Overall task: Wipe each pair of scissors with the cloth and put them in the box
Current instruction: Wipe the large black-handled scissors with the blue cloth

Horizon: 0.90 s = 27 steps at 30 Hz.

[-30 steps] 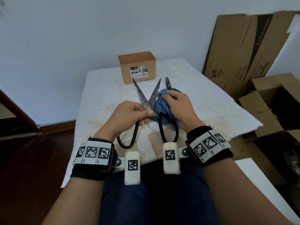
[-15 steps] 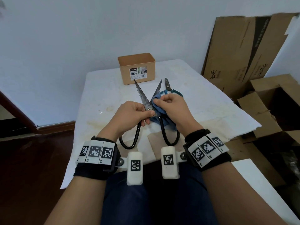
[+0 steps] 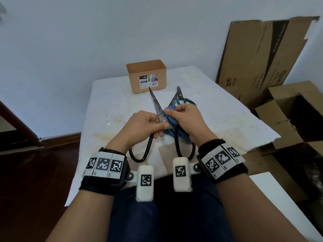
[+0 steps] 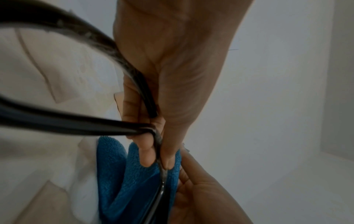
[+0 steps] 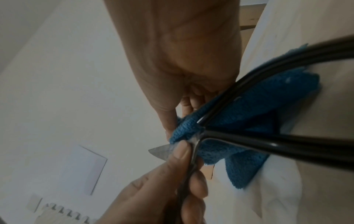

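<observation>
Large black-handled scissors (image 3: 156, 105) are held over the white table with their blades spread apart. My left hand (image 3: 148, 124) pinches them at the pivot, seen close in the left wrist view with the black handle loop (image 4: 63, 124). My right hand (image 3: 185, 117) pinches the blue cloth (image 3: 170, 117) around the right blade, just above the pivot. The cloth (image 5: 249, 115) hangs down behind the handles (image 5: 277, 145). A second pair of scissors with teal handles (image 3: 183, 100) lies on the table beyond my right hand. The tan box (image 3: 146, 75) stands open at the table's far edge.
The white cloth-covered table (image 3: 113, 105) has stains near the middle. Flattened cardboard (image 3: 262, 55) leans on the wall at the right, and an open carton (image 3: 297, 116) sits on the floor beside the table. A white surface (image 3: 288, 198) lies at the lower right.
My right hand with the cloth slid from the outer part of the right blade down toward the pivot. The left hand kept its hold; the scissors stayed open.
</observation>
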Available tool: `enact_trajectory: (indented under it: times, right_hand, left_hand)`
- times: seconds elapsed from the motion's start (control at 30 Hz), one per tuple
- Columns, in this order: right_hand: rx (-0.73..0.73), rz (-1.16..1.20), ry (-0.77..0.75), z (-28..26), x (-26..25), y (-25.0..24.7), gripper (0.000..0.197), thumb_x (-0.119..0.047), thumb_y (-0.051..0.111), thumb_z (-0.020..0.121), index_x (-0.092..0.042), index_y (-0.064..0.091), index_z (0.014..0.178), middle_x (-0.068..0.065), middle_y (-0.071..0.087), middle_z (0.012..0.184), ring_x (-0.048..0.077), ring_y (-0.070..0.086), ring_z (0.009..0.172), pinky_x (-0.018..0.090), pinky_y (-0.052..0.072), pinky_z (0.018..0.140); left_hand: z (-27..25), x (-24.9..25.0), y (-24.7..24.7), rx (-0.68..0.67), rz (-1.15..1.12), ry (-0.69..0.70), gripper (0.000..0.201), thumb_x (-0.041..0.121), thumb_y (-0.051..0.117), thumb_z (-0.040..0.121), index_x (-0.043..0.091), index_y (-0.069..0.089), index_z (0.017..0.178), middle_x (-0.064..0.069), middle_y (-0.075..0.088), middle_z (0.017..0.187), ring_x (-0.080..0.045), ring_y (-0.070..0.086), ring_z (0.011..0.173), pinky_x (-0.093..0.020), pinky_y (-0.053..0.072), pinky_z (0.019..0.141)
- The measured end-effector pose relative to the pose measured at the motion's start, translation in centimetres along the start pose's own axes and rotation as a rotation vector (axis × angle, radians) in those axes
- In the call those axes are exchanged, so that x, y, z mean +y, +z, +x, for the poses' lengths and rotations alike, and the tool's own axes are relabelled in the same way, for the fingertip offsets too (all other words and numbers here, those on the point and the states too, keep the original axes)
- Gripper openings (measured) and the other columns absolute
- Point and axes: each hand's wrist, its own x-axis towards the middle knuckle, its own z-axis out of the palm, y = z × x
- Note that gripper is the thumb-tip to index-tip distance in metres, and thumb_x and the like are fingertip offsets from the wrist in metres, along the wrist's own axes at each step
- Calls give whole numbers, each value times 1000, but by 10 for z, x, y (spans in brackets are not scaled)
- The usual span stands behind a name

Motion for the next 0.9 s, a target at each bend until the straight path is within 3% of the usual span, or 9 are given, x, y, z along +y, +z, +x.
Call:
enact_trajectory:
  times: [0.13,0.23,0.33,0.53,0.7,0.9]
  right_hand:
    - [-11,-2,-2,4,3,0,36,-29,75,82,3,61,74,14,64,68,18,56,64,38,52,67]
    - [-4,-22,13,6,8,2,31,-37,74,78,-9,63,72,11,67,71,19,60,67,41,54,72]
    - [4,-55,8,6,9,3,29,-38,70,84,-12,62,71,5,63,67,18,58,67,43,53,73]
    - [7,-93,-9,6,6,0,48,-34,59,94,10,55,75,14,48,62,21,43,59,35,40,60]
    - [-11,-78,25,4,7,0,50,-34,55,96,13,56,79,17,49,65,22,43,60,35,41,61]
    - [43,74,146,7,10,-8,44,-28,51,99,11,60,80,15,55,69,21,49,65,38,45,64]
  left_hand:
    - [-2,-1,3,38,16,2,29,30,77,86,6,69,72,0,71,62,-6,57,53,-10,41,54]
    - [-2,-4,3,34,12,-4,32,31,77,86,2,69,74,-1,72,64,-7,57,53,-9,38,52]
    - [-2,-4,2,29,19,-2,35,31,76,87,-2,68,76,0,71,62,-5,56,51,-7,36,49]
    - [0,-7,2,21,53,-5,38,36,76,86,0,68,75,-3,73,66,-6,57,53,-12,37,51]
    - [-2,-7,2,20,-8,-15,31,31,76,86,4,69,72,-5,73,67,-6,56,52,-9,37,51]
    - [-7,-8,-2,26,-82,-51,31,28,74,89,2,68,74,5,64,52,-6,52,51,-11,39,56]
